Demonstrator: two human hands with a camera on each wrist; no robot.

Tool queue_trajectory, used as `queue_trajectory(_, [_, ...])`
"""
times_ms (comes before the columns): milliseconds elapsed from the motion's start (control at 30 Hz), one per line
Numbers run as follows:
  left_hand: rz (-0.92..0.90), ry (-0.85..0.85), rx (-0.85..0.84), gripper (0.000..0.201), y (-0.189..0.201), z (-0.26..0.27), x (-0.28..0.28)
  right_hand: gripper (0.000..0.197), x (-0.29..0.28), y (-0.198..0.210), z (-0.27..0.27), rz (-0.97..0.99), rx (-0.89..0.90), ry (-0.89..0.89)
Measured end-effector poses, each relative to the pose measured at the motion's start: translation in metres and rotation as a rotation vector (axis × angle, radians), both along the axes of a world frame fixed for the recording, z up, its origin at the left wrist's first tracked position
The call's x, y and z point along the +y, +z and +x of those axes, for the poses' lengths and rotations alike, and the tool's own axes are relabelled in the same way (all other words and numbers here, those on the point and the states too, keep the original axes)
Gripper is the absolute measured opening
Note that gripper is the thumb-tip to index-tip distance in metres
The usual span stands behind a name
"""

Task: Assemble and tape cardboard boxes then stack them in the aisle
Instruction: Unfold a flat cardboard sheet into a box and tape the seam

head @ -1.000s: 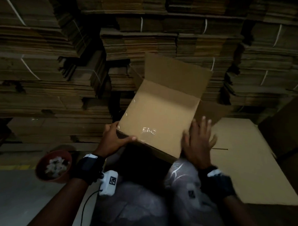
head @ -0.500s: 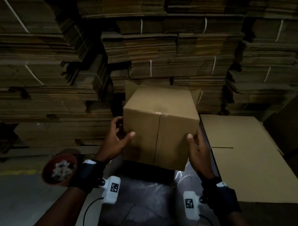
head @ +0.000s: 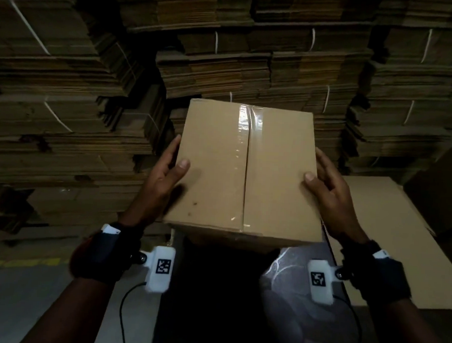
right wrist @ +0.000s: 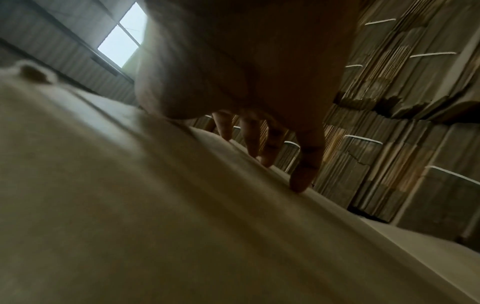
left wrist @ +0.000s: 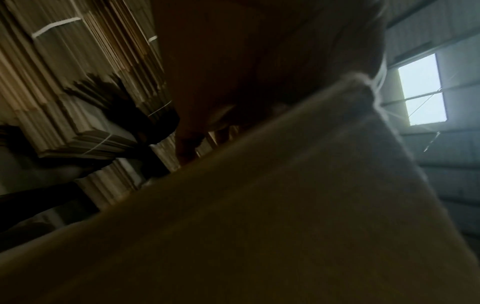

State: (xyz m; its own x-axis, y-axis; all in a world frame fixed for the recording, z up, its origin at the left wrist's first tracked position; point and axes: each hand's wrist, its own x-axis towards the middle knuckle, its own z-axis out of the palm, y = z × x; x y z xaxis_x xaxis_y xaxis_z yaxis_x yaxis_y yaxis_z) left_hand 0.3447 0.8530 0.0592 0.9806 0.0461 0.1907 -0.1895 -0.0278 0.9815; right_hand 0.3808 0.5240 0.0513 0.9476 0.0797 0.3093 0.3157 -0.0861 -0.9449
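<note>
**Now: taped box held between two hands**

Backdrop: bundles of flat cardboard (head: 67, 107), strapped with white bands, stacked high across the far side. One loose flat sheet (head: 388, 230) lies to the right, beside the right forearm.

Main item: box (head: 245, 172), brown cardboard, closed. The sealed face points up toward the head camera. A strip of clear tape (head: 247, 136) runs along the centre seam from the far edge to the near edge and folds over the near edge. The box's long axis runs away from the person, along the seam; the near end sits lower than the far end.

Position: held up in front of the body, between the two hands, clear of the stacks behind.

Left hand (head: 165, 179): grips the left side wall, thumb curled over onto the top face.

Right hand (head: 330, 191): grips the right side wall, thumb likewise on the top face.

Wrist views: the right one shows the fingers (right wrist: 303, 164) laid along the box wall, hidden in the head view. The left one is dark and blurred; finger detail unclear. Both show a bright window (left wrist: 422, 90) high on a corrugated wall, outside the head view.
</note>
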Motion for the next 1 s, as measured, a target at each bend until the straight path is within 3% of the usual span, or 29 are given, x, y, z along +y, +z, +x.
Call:
queue_trajectory(67, [-0.010, -0.010, 0.047, 0.064, 0.009, 0.002, 0.002, 0.062, -0.001, 0.009, 0.003, 0.007, 0.038, 0.017])
queue_trajectory(167, [-0.008, 0.003, 0.108, 0.033, 0.005, 0.012, 0.002, 0.059, 0.001, 0.007, 0.012, -0.013, 0.110, 0.039])
queue_trajectory(233, [0.003, 0.021, 0.134, 0.026, 0.002, 0.019, -0.006, 0.054, 0.004, -0.005, 0.021, -0.011, 0.145, 0.056])
queue_trajectory(300, [0.055, 0.035, 0.163, 0.033, -0.007, 0.026, -0.008, 0.055, 0.007, -0.018, 0.031, -0.008, 0.195, 0.056])
queue_trajectory(467, [0.098, -0.004, 0.268, 0.072, -0.048, 0.044, -0.001, 0.070, 0.012, -0.050, 0.046, -0.079, 0.344, 0.063])
queue_trajectory(700, [0.237, 0.037, 0.389, 0.083, -0.094, 0.051, -0.003, 0.062, 0.031, -0.071, 0.044, -0.143, 0.476, 0.040])
queue_trajectory(767, [0.322, 0.087, 0.352, 0.081, -0.100, 0.054, -0.005, 0.063, 0.033, -0.070, 0.046, -0.152, 0.478, 0.029])
queue_trajectory(833, [0.575, 0.184, 0.249, 0.070, -0.103, 0.055, -0.009, 0.062, 0.032, -0.068, 0.049, -0.183, 0.467, 0.023])
queue_trajectory(900, [0.857, 0.266, 0.043, 0.050, -0.103, 0.051, -0.015, 0.061, 0.032, -0.065, 0.050, -0.195, 0.458, 0.021])
queue_trajectory(1000, [1.024, 0.229, -0.266, 0.029, -0.103, 0.029, -0.033, 0.060, 0.031, -0.067, 0.050, -0.199, 0.474, 0.006])
